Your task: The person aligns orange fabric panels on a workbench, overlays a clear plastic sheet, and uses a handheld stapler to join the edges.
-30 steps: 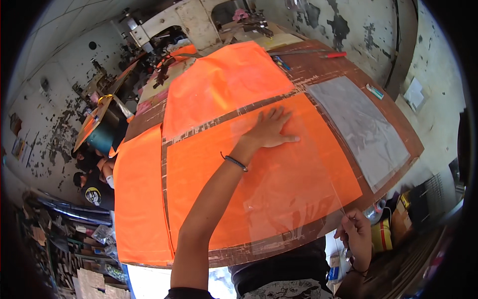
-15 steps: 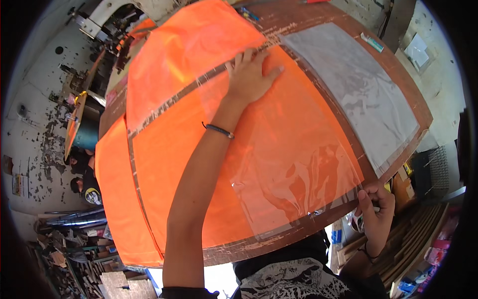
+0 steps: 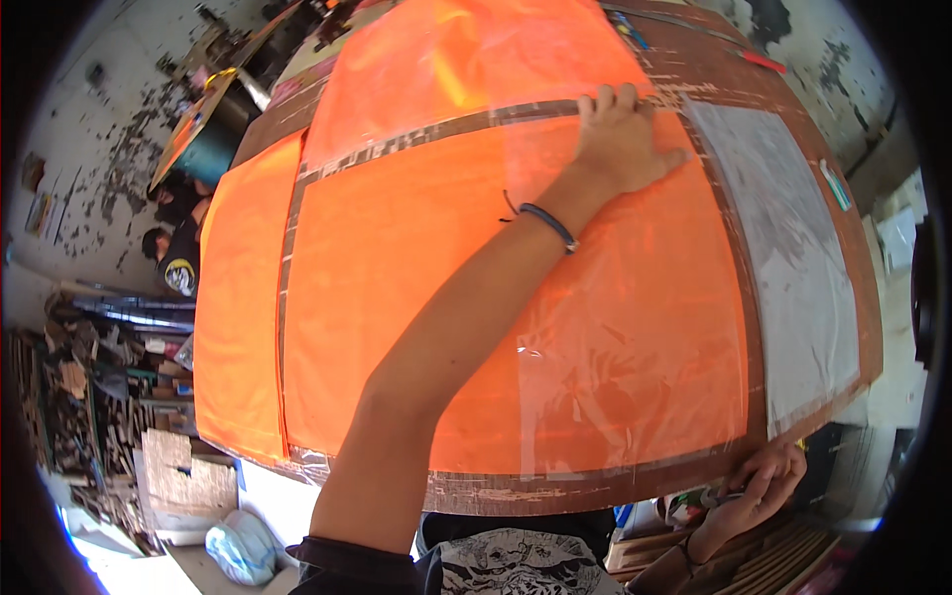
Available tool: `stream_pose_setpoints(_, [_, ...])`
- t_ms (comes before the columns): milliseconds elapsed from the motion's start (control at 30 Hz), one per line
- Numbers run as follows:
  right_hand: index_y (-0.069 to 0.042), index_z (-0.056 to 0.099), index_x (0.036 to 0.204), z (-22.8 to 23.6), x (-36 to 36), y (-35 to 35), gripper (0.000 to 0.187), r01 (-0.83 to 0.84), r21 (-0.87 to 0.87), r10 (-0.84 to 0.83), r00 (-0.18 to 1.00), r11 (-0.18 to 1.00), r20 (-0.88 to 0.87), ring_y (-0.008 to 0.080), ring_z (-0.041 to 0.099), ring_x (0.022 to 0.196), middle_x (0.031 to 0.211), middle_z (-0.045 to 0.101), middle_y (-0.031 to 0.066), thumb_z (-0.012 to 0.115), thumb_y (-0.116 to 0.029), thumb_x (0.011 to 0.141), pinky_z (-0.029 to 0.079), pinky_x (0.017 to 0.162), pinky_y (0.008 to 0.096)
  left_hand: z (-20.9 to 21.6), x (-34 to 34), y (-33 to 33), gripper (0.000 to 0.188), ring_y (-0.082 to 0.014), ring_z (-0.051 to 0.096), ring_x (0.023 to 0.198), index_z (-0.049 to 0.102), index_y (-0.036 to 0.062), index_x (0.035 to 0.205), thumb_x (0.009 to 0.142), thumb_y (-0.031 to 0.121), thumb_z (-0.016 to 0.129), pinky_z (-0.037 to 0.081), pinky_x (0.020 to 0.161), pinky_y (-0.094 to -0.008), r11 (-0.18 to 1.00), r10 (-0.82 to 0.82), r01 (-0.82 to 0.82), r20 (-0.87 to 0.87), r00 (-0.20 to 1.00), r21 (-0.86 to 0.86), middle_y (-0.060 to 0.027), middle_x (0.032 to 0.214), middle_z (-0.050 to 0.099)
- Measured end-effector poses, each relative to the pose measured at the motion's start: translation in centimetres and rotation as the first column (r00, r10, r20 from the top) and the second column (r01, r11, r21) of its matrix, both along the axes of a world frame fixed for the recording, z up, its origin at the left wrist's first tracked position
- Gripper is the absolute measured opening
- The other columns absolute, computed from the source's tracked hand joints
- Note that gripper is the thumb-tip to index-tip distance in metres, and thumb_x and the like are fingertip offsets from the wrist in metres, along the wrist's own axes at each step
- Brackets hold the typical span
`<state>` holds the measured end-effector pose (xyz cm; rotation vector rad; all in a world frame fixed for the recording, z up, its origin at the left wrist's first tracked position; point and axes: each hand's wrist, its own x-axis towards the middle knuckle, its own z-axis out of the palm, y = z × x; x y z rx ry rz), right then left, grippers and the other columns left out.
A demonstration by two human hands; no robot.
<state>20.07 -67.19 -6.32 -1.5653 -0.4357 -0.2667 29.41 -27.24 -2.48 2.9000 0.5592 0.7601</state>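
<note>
I am pressing my left hand (image 3: 623,139) flat, fingers spread, on the clear plastic sheet (image 3: 635,327) lying over the orange fabric (image 3: 397,268). My right hand (image 3: 759,481) is pinching the sheet's near corner at the edge of the brown table (image 3: 793,89).

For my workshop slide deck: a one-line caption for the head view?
Left hand pressing clear plastic film flat onto orange fabric panel; right hand at brown table's near edge.
</note>
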Motion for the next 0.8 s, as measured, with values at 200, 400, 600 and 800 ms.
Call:
stream_pose_setpoints(200, [-0.003, 0.053, 0.114, -1.3, 0.8, -0.5, 0.023, 0.117, -0.017, -0.117, 0.993, 0.993, 0.009, 0.0043, 0.032, 0.050, 0.065, 0.041, -0.0012, 0.051, -0.020, 0.099, 0.022, 0.040, 0.0181, 0.0, -0.3, 0.3, 0.064, -0.0283, 0.043, 0.115, 0.069, 0.0094, 0.116, 0.077, 0.060, 0.067, 0.031, 0.098, -0.0457, 0.999, -0.013, 0.016, 0.061, 0.998, -0.041, -0.0105, 0.119, 0.053])
stream_pose_setpoints(400, [-0.004, 0.054, 0.108, 0.0, 0.5, 0.5, 0.017, 0.047, 0.030, -0.044, 0.996, 0.998, -0.083, 0.0039, 0.036, 0.050, 0.066, 0.043, 0.0006, 0.050, -0.019, 0.100, 0.022, 0.035, 0.0171, 0.0, -0.5, 0.3, 0.040, -0.0273, 0.046, 0.110, 0.076, 0.0152, 0.101, 0.081, 0.049, 0.068, 0.032, 0.096, -0.0447, 0.998, -0.046, 0.052, 0.129, 0.991, -0.043, -0.0088, 0.112, 0.056])
stream_pose_setpoints(600, [-0.004, 0.053, 0.103, 5.4, 1.2, 0.3, 0.011, -0.220, -0.014, 0.216, 0.965, 0.975, -0.147, 0.0035, 0.038, 0.049, 0.073, 0.049, 0.0028, 0.053, -0.014, 0.098, 0.027, 0.041, 0.0164, 0.5, 0.1, 0.2, 0.021, -0.0246, 0.054, 0.103, 0.076, 0.0161, 0.088, 0.088, 0.034, 0.066, 0.033, 0.092, -0.0438, 0.990, -0.138, 0.144, 0.214, 0.967, -0.010, -0.0061, 0.099, 0.062])
stream_pose_setpoints(800, [0.001, 0.058, 0.105, 12.8, 7.1, 5.9, 0.021, -0.104, -0.420, 0.229, 0.938, 0.902, 0.260, 0.0134, 0.057, 0.082, 0.099, 0.060, 0.0089, 0.059, -0.017, 0.096, 0.046, 0.067, 0.0264, 4.0, -1.3, -0.4, 0.018, -0.0258, 0.061, 0.091, 0.067, 0.0142, 0.098, 0.095, 0.029, 0.057, 0.033, 0.089, -0.0418, 0.918, -0.154, 0.220, 0.216, 0.964, -0.331, -0.0089, 0.096, 0.067])
